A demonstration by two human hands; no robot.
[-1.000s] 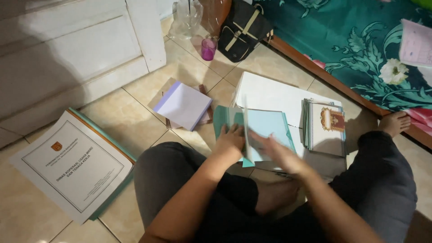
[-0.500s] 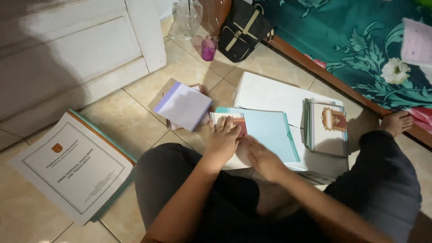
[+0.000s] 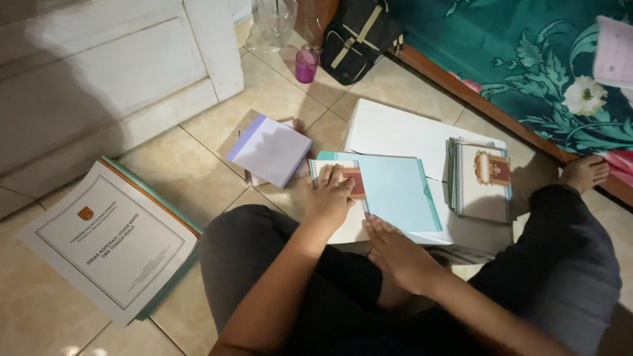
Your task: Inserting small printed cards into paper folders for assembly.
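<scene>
Now left hand lying flat, fingers spread open, pressing white card with red emblem. Right hand also lying open, gripping nothing, fingertips touching edge of light blue folder just beside card. Both resting on large white sheet on tiled floor. Stack of emblem cards sitting near right; purple-edged notepad near left.

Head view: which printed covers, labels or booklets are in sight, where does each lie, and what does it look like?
White report cover: floor, far left; rectangular, thin black border, small orange emblem, on green folders.
Card under left hand: white card with red-brown ornament, partly under a light blue sheet.
Stack of cards: right of the sheet; white, red-gold ornament.
Lilac-edged notepad: floor, centre; blank.
</scene>
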